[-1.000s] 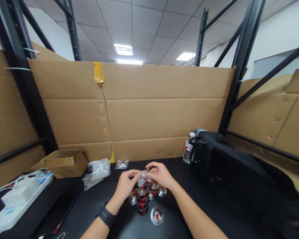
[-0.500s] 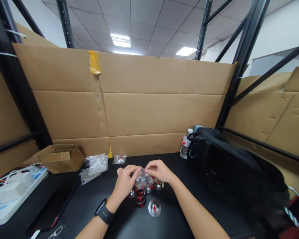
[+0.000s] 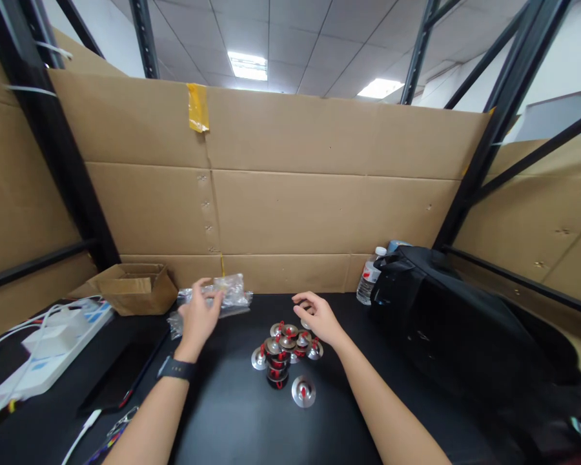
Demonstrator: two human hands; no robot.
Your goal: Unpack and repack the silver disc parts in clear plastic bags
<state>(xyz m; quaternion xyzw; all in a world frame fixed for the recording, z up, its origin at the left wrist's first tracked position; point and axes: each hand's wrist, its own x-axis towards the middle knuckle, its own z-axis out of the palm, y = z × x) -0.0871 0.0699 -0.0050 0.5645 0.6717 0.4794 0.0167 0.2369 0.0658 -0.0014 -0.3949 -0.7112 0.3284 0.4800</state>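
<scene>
On the black table is a cluster of small silver finger cymbals [image 3: 287, 342] with red loops, partly stacked. One single cymbal [image 3: 303, 392] lies flat in front of them. My right hand [image 3: 319, 318] is just behind the cluster's right side, its fingers curled on a cymbal [image 3: 306, 324] that they mostly cover. Farther left, my left hand [image 3: 198, 320] is over crumpled clear plastic bags [image 3: 235, 290], with a gap between thumb and fingers. Part of the bags is hidden by this hand. A dark watch is on my left wrist.
A cardboard box [image 3: 135, 289] stands at the back left, near a white power strip [image 3: 53, 355] and a dark tray-like object [image 3: 119, 378]. To the right are a water bottle [image 3: 368, 278] and a large black bag [image 3: 459, 329]. Cardboard panels [image 3: 290, 213] wall the back.
My hands have parted from the clear plastic over the cymbals. The left moved left to the bags, where more plastic now shows; the right moved slightly right. The view shifted a little.
</scene>
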